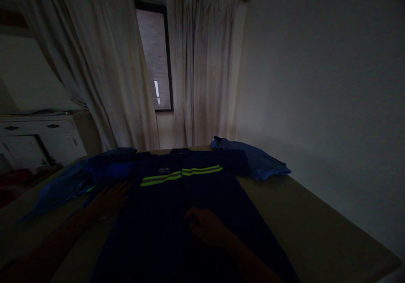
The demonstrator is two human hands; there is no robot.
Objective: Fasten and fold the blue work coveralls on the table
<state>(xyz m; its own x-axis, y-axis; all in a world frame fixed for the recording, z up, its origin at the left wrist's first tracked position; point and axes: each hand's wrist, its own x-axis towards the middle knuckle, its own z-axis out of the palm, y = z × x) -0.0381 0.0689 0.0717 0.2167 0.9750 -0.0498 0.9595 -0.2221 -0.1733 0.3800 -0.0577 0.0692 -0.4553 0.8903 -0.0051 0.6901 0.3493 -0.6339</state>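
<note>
A dark navy work jacket [158, 207] lies spread front up, its collar at the far side. Two yellow-green and grey reflective strips [202, 170] cross its chest, with a small pale logo above the left one. My left hand [114, 195] rests flat by the jacket's left side near the sleeve, fingers stretched out. Over the middle of the jacket front, my right hand [205, 225] is curled, thumb and forefinger drawn together. Deep shadow hides whether cloth is between those fingers.
The jacket lies on a tan tabletop [319, 228] beside a pale wall. Blue garments lie at the far right [264, 160] and the left [68, 188]. Curtains [202, 63] hang around a narrow window [155, 59] behind. A white cabinet [60, 137] stands at left. The room is dim.
</note>
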